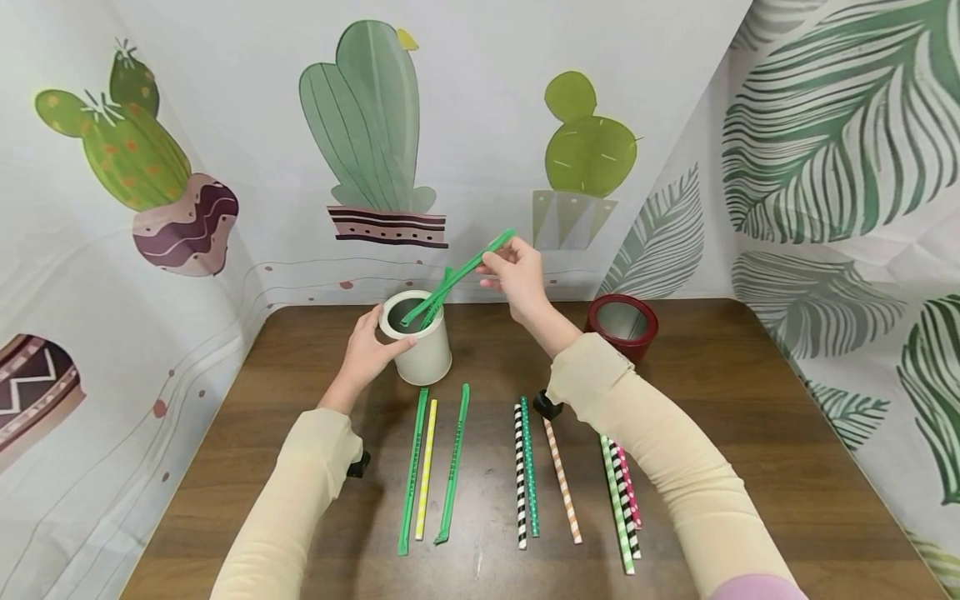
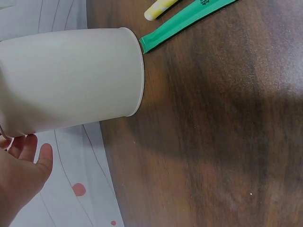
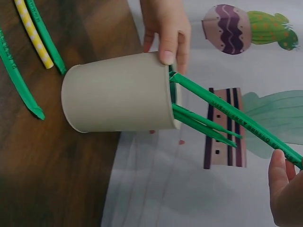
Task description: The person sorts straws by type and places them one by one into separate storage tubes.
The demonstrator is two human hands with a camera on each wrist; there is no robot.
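A cream-white can (image 1: 425, 360) stands upright on the table. My left hand (image 1: 367, 352) holds it at the left of its rim, thumb over the near edge and fingers round the outer side. My right hand (image 1: 519, 277) pinches a green-wrapped straw (image 1: 474, 263) near its upper end, above and right of the can. That straw slants down, its lower end at the can's mouth. In the right wrist view, other green-wrapped straws (image 3: 208, 125) stick out of the can; their lower ends are hidden inside.
In front of the can lie two green-wrapped straws (image 1: 453, 467) with a yellow straw (image 1: 426, 471) between. Farther right are a black-striped straw (image 1: 519, 475), a teal straw (image 1: 531, 475), an orange-striped straw (image 1: 562, 483) and several more, partly under my right arm. A dark red can (image 1: 633, 348) stands behind that arm.
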